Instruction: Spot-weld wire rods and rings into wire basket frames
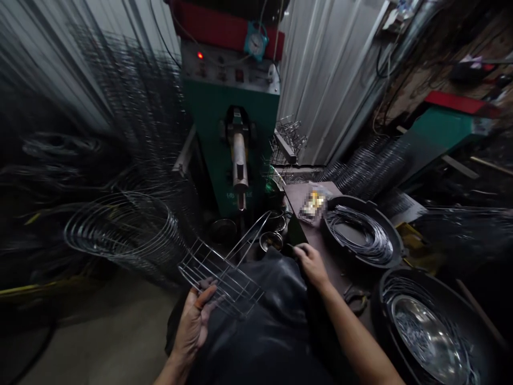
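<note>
Wire rack (229, 276) is slanting above the lap (256, 337), off the bench's (295, 193) left edge; the left hand's (195, 316) fingers are grasping its near side. The right hand (313, 264) is lying beside that edge, fingers curled; I cannot tell if they are holding anything. A packet (313, 204) is lying near the bench's far edge.
</note>
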### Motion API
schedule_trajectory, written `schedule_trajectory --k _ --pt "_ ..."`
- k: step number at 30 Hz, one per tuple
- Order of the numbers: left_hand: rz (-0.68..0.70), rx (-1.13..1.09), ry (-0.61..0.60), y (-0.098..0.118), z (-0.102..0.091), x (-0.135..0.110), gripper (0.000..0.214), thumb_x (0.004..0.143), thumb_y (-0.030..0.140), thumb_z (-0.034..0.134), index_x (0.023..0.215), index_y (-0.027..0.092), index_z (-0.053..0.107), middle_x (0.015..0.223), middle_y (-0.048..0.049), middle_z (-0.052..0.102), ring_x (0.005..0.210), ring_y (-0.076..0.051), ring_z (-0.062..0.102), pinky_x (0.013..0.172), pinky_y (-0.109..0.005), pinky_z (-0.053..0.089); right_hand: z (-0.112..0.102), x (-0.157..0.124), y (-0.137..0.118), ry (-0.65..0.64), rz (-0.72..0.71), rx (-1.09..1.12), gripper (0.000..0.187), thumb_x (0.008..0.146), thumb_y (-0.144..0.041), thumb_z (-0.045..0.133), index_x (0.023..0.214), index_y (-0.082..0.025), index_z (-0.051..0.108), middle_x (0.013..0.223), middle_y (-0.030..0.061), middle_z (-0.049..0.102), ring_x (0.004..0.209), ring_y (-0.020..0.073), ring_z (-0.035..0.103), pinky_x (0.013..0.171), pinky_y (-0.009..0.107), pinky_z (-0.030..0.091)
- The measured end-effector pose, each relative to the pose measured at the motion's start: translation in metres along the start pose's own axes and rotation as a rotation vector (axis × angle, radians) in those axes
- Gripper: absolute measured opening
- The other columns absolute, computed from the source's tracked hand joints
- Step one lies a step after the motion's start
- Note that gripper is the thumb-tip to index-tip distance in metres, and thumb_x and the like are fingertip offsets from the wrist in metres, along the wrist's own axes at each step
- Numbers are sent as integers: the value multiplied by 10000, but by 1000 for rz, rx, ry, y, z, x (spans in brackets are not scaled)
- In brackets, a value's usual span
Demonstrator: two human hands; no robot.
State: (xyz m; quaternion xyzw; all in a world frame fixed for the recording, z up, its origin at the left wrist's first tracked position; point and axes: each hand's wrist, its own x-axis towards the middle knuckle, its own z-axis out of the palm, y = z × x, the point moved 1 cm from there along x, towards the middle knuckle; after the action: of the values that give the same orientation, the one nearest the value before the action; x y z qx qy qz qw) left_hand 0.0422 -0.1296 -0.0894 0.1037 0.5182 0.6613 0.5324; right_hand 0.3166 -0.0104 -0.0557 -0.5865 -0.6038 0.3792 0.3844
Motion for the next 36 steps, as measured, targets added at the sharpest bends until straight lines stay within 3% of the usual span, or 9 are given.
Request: schedule_trajectory --k 3,6,12,27,36 --pt "13 -4 32 2 3 -4 313 523 324 765 781 208 633 961 -12 552 962 -197 512 711 -307 501 72 20 -35 -168 -32 266 278 733 -449 564 671 -179 576 578 -25 533 560 113 468 555 230 379" --pt "27 -30 72 4 3 -4 317 522 321 769 786 208 634 944 -16 559 935 -185 526 751 -302 484 102 26 -50 -239 -17 413 315 742 -481 554 656 -178 545 532 -43 487 502 90 412 506 219 342" --pt "10 -67 117 2 -4 8 340 481 294 788 762 199 621 928 -24 561 916 -185 549 788 -300 469 113 34 -51 -228 -38 440 352 728 -508 574 620 -174 535 519 -38 494 496 87 418 501 221 333" --pt "-31 -17 78 -6 -11 48 342 533 367 737 807 204 612 968 -58 592 975 -246 563 705 -321 492 142 66 -37 -159 79 629 285 698 -449 618 656 -176 544 572 -32 513 506 81 456 501 208 371" --pt "-45 -14 85 0 4 59 329 544 363 706 804 203 582 891 -58 636 965 -250 569 683 -325 476 148 82 -48 -125 122 681 256 674 -411 617 630 -182 512 576 -35 486 512 80 449 500 206 385"
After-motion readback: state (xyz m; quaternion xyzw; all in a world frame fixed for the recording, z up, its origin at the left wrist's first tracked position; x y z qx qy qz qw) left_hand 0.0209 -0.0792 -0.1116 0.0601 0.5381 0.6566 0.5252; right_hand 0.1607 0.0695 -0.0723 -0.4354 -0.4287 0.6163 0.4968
